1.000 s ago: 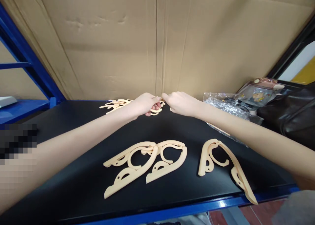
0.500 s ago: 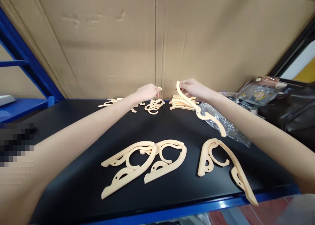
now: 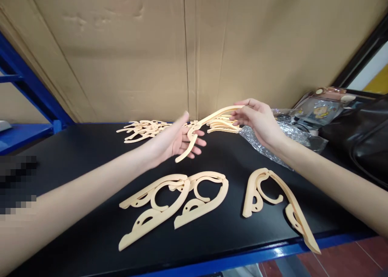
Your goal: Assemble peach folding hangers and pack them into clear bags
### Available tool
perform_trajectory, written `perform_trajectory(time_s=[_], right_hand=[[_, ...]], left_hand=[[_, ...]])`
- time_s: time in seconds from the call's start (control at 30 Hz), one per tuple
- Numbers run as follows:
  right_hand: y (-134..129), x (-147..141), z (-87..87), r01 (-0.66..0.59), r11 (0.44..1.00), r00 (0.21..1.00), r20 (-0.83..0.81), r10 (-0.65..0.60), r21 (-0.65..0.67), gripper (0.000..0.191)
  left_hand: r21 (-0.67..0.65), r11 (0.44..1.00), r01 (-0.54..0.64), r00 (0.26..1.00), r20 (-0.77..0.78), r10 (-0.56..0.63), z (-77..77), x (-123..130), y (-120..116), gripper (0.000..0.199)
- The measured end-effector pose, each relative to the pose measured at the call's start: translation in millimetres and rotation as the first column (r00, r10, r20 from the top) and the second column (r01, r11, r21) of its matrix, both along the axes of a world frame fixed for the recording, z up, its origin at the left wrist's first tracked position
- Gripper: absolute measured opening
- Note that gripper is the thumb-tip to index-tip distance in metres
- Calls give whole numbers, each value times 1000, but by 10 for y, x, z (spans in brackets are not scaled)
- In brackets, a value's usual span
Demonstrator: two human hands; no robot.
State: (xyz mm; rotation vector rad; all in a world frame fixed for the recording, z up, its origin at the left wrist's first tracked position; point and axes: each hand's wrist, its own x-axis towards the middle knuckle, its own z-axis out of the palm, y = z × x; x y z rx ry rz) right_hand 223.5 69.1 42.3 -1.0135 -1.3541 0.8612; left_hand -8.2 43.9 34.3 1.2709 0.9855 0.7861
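Note:
A pale wooden-coloured hanger arm is held up over the back of the table, its upper end pinched in my right hand. It slopes down to the left, with a curved free end. My left hand is open at that lower end, fingers spread behind the piece and thumb raised; I cannot tell whether it touches. Behind my left hand lies a heap of loose hanger parts. A stack of similar arms sits beneath the held piece.
Nearer me lie folding hangers: one at left, one overlapping it, and one at right. Clear plastic wrap and a dark bag are on the right. Cardboard stands behind the black tabletop.
My right hand has turned the hanger arm so its free end points left. My left hand has opened and come under that end; the small piece it pinched no longer shows clearly.

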Motion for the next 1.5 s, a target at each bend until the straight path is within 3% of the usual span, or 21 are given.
perform_trajectory(time_s=[0.07, 0.13, 0.2, 0.27, 0.3, 0.4, 0.47, 0.53, 0.8, 0.93, 1.03, 1.17, 1.27, 1.37, 1.5], right_hand=[[-66, -38, -61, -23, 1000, 986, 167, 20, 18, 8], [-157, -97, -115, -40, 983, 878, 476, -52, 181, 15], [-272, -168, -165, -127, 885, 607, 741, -287, 448, 24], [-398, -240, -211, -323, 720, 333, 786, -522, 615, 26], [-459, -271, -231, -416, 645, 252, 762, -596, 641, 25], [-597, -331, -263, -587, 494, 185, 700, -690, 642, 27], [-640, -340, -254, -638, 438, 189, 680, -708, 634, 26], [-645, -330, -228, -680, 417, 177, 687, -705, 604, 27], [-611, -255, -190, -697, 545, 131, 829, -543, 467, 26], [-639, -258, -220, -702, 513, 104, 784, -613, 494, 24], [-673, -297, -272, -695, 486, 90, 734, -674, 531, 20], [-773, -409, -350, -631, 599, -13, 766, -643, 492, 20], [-860, -491, -360, -545, 706, -64, 817, -573, 453, 26], [-910, -516, -315, -466, 790, -50, 880, -473, 398, 33], [-915, -503, -242, -431, 822, 23, 915, -403, 373, 38]], left_hand=[[-12, 998, -60, 998, 30, 60, -26, -55, -204, 28], [-43, 993, -107, 993, 51, 109, -70, -80, -350, 20], [-86, 991, -101, 992, 62, 107, -102, -61, -451, 21], [-135, 989, -59, 994, 82, 70, -110, -12, -527, 23], [-160, 986, -37, 994, 100, 53, -105, 14, -559, 25], [-250, 968, 25, 989, 149, 13, -83, 52, -633, 29], [-281, 958, 59, 987, 163, -13, -72, 36, -659, 28], [-283, 956, 80, 986, 164, -34, -68, -1, -663, 27], [-278, 942, 186, 981, 98, -165, -74, -82, -604, 26], [-264, 940, 216, 976, 99, -196, -63, -76, -627, 26], [-223, 962, 160, 987, 55, -151, -76, -29, -657, 29], [-98, 995, -17, 987, -163, 1, -187, 53, -683, 32], [46, 998, -41, 955, -291, 53, -308, 58, -686, 34], [139, 990, -15, 943, -328, 60, -356, 31, -676, 35], [230, 972, -40, 891, -433, 139, -261, 26, -640, 35]])
